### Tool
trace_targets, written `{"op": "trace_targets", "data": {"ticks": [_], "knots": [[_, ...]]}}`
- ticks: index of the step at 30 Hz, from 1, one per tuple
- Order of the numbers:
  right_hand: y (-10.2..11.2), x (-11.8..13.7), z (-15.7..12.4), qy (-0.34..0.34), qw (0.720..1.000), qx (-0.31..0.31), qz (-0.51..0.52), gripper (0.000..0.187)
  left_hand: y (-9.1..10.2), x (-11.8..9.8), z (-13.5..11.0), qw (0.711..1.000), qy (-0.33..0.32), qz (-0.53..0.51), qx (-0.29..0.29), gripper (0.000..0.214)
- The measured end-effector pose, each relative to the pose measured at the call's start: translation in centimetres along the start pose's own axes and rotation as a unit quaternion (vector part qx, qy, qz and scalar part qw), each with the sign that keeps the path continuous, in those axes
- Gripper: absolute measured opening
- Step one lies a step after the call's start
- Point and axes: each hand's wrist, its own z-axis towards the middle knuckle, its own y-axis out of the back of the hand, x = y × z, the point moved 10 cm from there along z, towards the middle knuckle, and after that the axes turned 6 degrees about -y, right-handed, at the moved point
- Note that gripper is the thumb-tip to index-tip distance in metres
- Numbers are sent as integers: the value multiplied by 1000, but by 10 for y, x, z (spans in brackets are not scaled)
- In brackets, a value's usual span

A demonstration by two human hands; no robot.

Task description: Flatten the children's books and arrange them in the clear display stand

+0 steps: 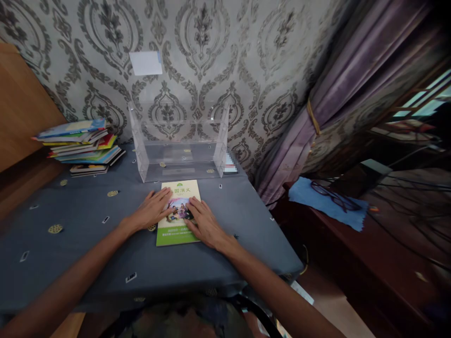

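Observation:
A thin book with a cream and green cover lies flat on the grey tablecloth, just in front of a clear acrylic stand. My left hand rests flat on the book's left edge, fingers stretched out. On the book's right side lies my right hand, fingers also flat and spread over the cover picture. Neither hand grips anything.
A stack of colourful books sits at the back left of the table. A white note is stuck on the patterned wall. To the right hang purple curtains, and a dark cabinet carries a blue cloth with glasses.

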Motion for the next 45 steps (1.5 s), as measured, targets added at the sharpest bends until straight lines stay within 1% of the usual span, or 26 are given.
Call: {"op": "trace_targets", "data": {"ticks": [3,5,10,15,18,20,22,24,26,28,30,32,36,38,40,42,44,45], "knots": [[0,0,0,-4,1000,4,0,47,2,5,11,1000,6,16,-16,68],[0,1,0,-5,1000,8,-3,47,2,4,23,1000,-1,25,-16,63],[-1,1,2,-7,1000,5,-10,45,-2,-13,57,998,-59,13,-3,53],[-2,-1,2,-10,1000,5,-4,49,-10,-31,88,995,-95,-19,19,50],[-1,1,3,-5,1000,2,5,47,-13,-35,97,994,-104,-33,27,50],[5,0,4,-7,1000,-14,19,43,-12,-35,98,994,-101,-37,30,50],[16,-9,5,-39,997,-54,47,42,-9,-37,95,994,-101,-38,30,50],[30,-22,3,-86,986,-110,91,42,-4,-45,88,992,-112,-38,31,49],[42,-36,0,-121,969,-161,144,44,-1,-58,78,990,-132,-38,40,48],[50,-46,-3,-139,952,-195,192,46,1,-72,66,987,-149,-39,53,48],[53,-52,-5,-149,939,-211,225,47,2,-87,53,984,-161,-41,64,48],[54,-55,-6,-155,933,-215,243,47,3,-103,37,980,-180,-44,74,48],[53,-56,-6,-165,932,-213,241,46,7,-140,3,964,-248,-52,81,50],[52,-56,-6,-164,933,-212,240,45,12,-151,-9,960,-264,-55,69,49],[51,-56,-5,-157,932,-213,248,44,15,-154,-15,959,-269,-59,59,47],[50,-55,-5,-146,932,-213,256,43,14,-146,-16,959,-271,-62,51,46],[49,-53,-4,-134,934,-210,255,41,13,-123,-10,965,-252,-59,41,46],[48,-51,-4,-129,936,-207,252,40,12,-106,-6,972,-228,-52,31,45]]}}
